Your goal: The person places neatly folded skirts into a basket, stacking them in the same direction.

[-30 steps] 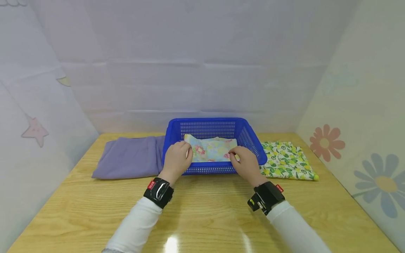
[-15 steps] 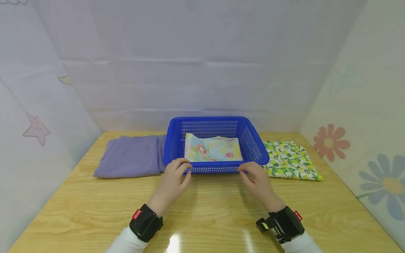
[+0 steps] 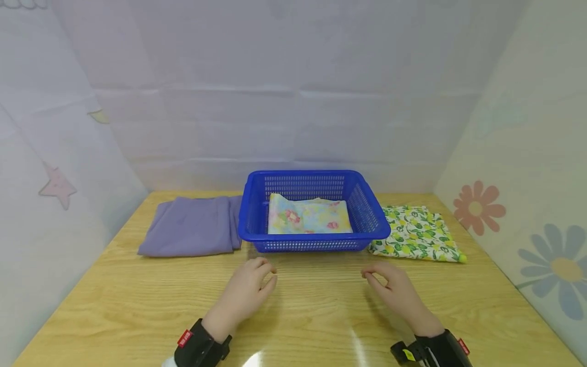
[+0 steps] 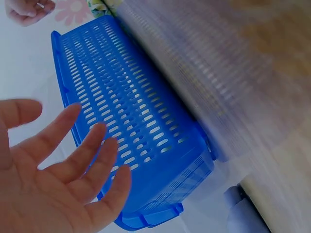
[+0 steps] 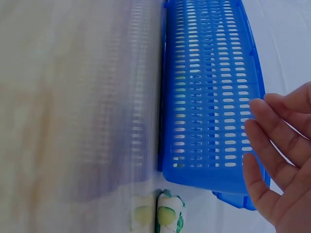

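A blue plastic basket [image 3: 316,245] with slotted walls stands at the middle of the table. Inside it lies a folded floral cloth [image 3: 309,216] in pale yellow, blue and pink. My left hand [image 3: 243,290] is in front of the basket's left part, apart from it, fingers loosely bent and holding nothing. On the other side my right hand [image 3: 396,293] is likewise apart from the basket, with relaxed fingers and nothing held. Both wrist views show spread, loose fingers before the basket's slotted front [image 4: 131,97].
A folded purple cloth [image 3: 190,227] lies left of the basket. To the right is a folded lemon-print cloth [image 3: 417,234], partly hidden by the basket's rim. The wooden table [image 3: 316,316] meets printed white curtains at the back and sides.
Both hands have come off the floral cloth and the basket's front rim and drawn back toward the body. The floral cloth stays lying in the basket.
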Demonstrator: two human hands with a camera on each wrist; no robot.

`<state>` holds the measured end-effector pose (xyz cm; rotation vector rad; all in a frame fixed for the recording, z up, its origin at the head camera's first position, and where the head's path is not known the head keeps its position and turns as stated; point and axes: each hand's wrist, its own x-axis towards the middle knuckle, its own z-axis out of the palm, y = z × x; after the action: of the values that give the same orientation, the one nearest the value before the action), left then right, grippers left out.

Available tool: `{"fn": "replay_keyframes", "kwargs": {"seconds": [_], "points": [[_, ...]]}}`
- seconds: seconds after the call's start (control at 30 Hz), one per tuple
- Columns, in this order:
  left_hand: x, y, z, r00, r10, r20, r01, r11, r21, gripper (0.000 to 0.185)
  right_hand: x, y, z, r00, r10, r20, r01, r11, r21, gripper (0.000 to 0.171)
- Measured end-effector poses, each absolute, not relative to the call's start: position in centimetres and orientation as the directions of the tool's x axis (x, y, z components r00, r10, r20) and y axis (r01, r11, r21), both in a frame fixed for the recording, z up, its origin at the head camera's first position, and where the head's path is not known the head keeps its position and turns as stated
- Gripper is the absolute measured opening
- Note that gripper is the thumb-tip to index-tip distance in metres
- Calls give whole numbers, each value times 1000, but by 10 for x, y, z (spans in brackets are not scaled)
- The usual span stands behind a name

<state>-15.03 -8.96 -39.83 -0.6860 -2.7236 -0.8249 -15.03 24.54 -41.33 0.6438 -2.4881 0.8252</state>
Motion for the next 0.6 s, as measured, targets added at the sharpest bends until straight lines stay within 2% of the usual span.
{"fn": "replay_keyframes", "kwargs": {"seconds": [0.1, 0.23, 0.37, 0.6], "points": [[-143, -92, -399, -899, 381, 216, 437, 747, 500, 18, -141, 250, -413, -883, -250, 397, -445, 718, -535, 15], [-134, -98, -401, -920, 382, 88, 370, 775, 512, 30, -134, 254, -414, -953, -222, 205, -302, 714, -631, 13], [-126, -102, -404, -921, 387, -43, 307, 791, 529, 42, -130, 258, -417, -969, -236, 77, -225, 703, -675, 15], [-124, -103, -408, -901, 399, -170, 278, 833, 478, 58, -131, 264, -423, -950, -311, 6, -228, 685, -692, 17]]}}
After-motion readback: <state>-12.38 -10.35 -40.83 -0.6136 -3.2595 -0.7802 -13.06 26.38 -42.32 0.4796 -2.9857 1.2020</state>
